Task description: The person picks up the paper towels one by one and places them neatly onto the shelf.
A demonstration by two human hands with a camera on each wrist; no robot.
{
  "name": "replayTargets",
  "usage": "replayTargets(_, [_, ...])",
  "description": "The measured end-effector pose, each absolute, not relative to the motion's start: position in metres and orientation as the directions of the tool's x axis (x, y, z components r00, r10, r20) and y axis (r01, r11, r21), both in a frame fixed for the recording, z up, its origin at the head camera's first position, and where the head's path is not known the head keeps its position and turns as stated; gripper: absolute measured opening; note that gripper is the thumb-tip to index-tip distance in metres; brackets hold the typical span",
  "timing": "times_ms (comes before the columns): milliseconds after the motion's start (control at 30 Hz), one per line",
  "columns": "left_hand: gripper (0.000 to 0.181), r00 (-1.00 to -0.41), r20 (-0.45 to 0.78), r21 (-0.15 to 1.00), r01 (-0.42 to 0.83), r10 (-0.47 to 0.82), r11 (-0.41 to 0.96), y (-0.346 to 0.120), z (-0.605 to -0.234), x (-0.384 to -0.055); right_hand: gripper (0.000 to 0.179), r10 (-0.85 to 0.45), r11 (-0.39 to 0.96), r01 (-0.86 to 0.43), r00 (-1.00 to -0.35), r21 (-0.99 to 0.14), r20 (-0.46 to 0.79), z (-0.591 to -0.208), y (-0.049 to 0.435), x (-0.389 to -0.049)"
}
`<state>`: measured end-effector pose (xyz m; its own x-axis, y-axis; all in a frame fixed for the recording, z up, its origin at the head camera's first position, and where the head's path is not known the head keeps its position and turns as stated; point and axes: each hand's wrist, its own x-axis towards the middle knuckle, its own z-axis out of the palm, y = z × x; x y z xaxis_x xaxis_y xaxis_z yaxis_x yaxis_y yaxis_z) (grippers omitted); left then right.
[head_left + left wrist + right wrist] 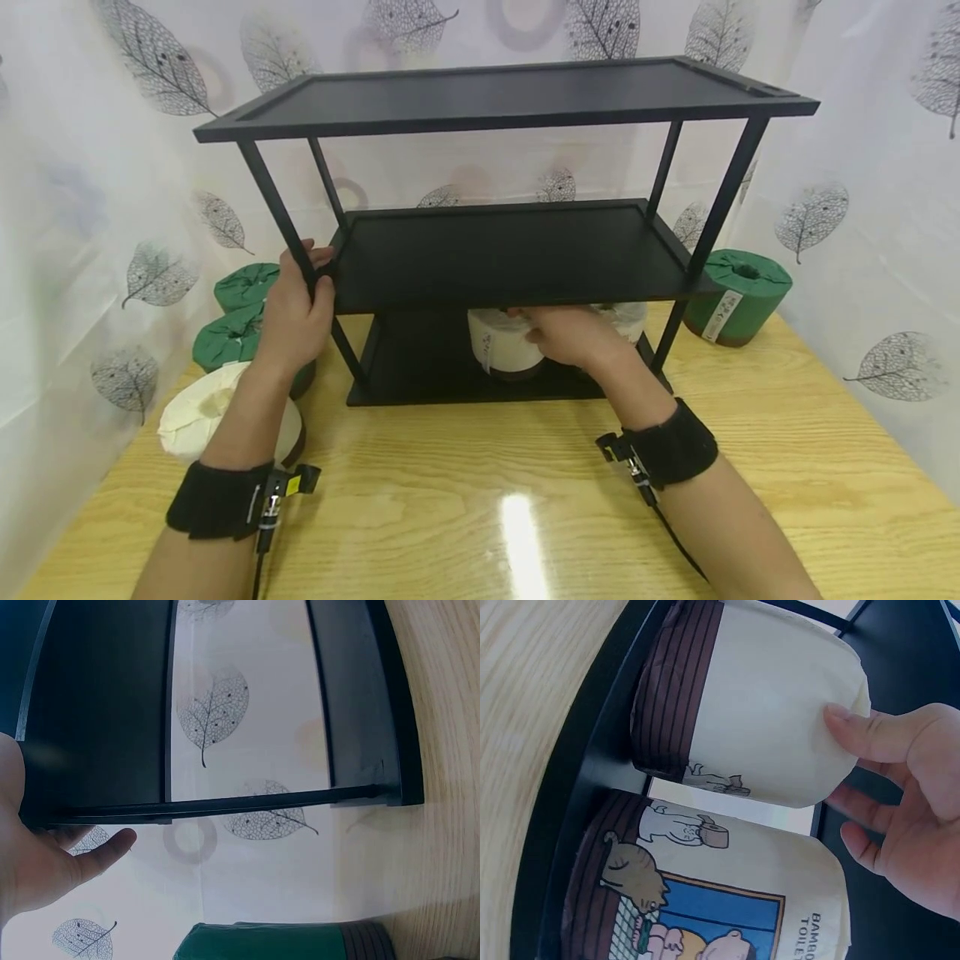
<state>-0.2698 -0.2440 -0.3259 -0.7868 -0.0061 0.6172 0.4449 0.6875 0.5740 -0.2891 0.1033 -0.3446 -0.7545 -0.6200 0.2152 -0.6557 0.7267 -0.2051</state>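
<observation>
A black shelf rack (510,250) with three levels stands on the table. At its left front post, beside the middle shelf, my left hand (292,312) grips the frame; in the left wrist view its fingers (109,855) reach past the shelf edge. Under the middle shelf, my right hand (573,335) pinches the upper end of a cream-wrapped toilet roll (772,705), thumb on its side. That roll stands upright on the bottom shelf (420,367). Close beside it on the right is another cream toilet roll (727,877) with a cartoon print, partly hidden by my hand in the head view.
Left of the rack are two green-wrapped rolls (232,333) and a cream roll (202,408), partly behind my left forearm. A green roll (738,300) stands at the right. Leaf-patterned curtains (450,33) surround the wooden table (420,500).
</observation>
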Motion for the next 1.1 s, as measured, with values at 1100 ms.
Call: replayTargets(1100, [0.047, -0.781, 0.624, 0.571, 0.452, -0.005, 0.685, -0.245, -0.326, -0.270, 0.054, -0.626, 0.721, -0.675, -0.731, -0.155, 0.273, -0.344, 0.133, -0.303])
